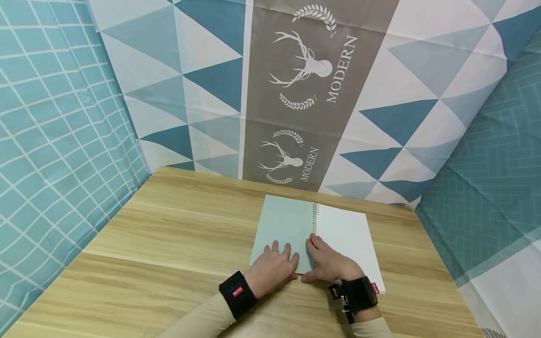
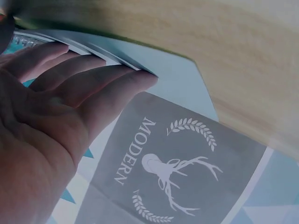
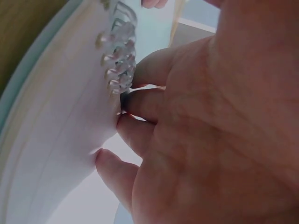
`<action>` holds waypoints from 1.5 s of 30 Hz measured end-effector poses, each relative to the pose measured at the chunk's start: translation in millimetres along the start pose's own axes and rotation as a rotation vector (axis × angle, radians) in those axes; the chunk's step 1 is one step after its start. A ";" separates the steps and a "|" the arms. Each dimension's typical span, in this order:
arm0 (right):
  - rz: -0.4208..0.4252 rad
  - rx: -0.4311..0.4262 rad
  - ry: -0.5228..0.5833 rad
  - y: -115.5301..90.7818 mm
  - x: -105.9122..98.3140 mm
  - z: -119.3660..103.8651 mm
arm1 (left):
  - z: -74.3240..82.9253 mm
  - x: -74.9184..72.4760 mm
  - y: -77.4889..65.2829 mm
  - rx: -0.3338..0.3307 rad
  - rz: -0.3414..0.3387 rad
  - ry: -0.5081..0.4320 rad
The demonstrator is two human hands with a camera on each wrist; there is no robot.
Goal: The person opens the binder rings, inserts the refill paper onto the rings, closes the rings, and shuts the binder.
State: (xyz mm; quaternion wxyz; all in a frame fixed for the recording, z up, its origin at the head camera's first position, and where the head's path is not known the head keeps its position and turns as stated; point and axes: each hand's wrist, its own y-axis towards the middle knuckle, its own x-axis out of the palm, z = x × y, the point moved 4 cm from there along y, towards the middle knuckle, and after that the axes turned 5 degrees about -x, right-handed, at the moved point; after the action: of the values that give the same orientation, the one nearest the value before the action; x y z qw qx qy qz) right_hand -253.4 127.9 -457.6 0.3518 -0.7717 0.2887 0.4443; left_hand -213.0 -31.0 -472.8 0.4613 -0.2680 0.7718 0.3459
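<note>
A spiral notebook lies opened flat on the table, its pale green cover [image 1: 285, 220] on the left and a white page [image 1: 346, 232] on the right. Wire binding [image 1: 314, 217] runs between the two halves. My left hand [image 1: 272, 266] presses on the lower part of the cover with its fingers spread. In the left wrist view its fingertips touch the cover's flat surface. Beside it, my right hand [image 1: 331, 264] rests across the lower binding and page edge. The right wrist view shows its fingertips touching the paper and coils [image 3: 122, 60]; the lowest coils are hidden under it.
The wooden table [image 1: 169, 220] extends left and right of the notebook. A patterned cloth [image 1: 211, 94] with deer prints hangs behind the table's far edge, and blue-green cloths hang at both sides. Black bands [image 1: 238, 295] circle both wrists.
</note>
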 end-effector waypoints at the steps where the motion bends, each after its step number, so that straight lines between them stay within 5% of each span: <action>1: -0.003 -0.002 0.008 -0.1 -0.6 0.5 | -0.1 -0.1 0.5 -0.001 0.011 -0.002; 6: -0.009 -0.001 0.066 -0.6 -1.7 5.5 | -5.5 -0.1 2.5 0.009 -0.014 -0.060; 12: -0.024 -0.017 0.093 -0.7 -0.3 8.9 | -20.3 2.6 2.1 0.005 -0.154 -0.212; 19: -0.039 -0.032 0.099 -0.9 -3.0 10.1 | -39.3 3.9 -1.7 -0.062 -0.319 -0.339; 32: -0.046 -0.017 0.144 -1.0 -3.7 13.2 | -74.4 5.1 -10.6 -0.228 -0.498 -0.608; 37: -0.040 -0.034 0.141 -0.7 -3.4 13.9 | -84.2 3.1 -10.2 -0.224 -0.501 -0.722; 45: -0.027 -0.051 0.140 0.0 -3.8 15.5 | -102.3 6.6 -6.4 -0.236 -0.411 -0.968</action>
State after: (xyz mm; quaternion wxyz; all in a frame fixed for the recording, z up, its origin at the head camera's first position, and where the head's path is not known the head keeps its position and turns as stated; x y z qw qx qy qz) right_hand -262.5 140.8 -459.8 0.3171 -0.8133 0.2908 0.3917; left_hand -265.0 -115.5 -446.3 0.7893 -0.2734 0.3583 0.4170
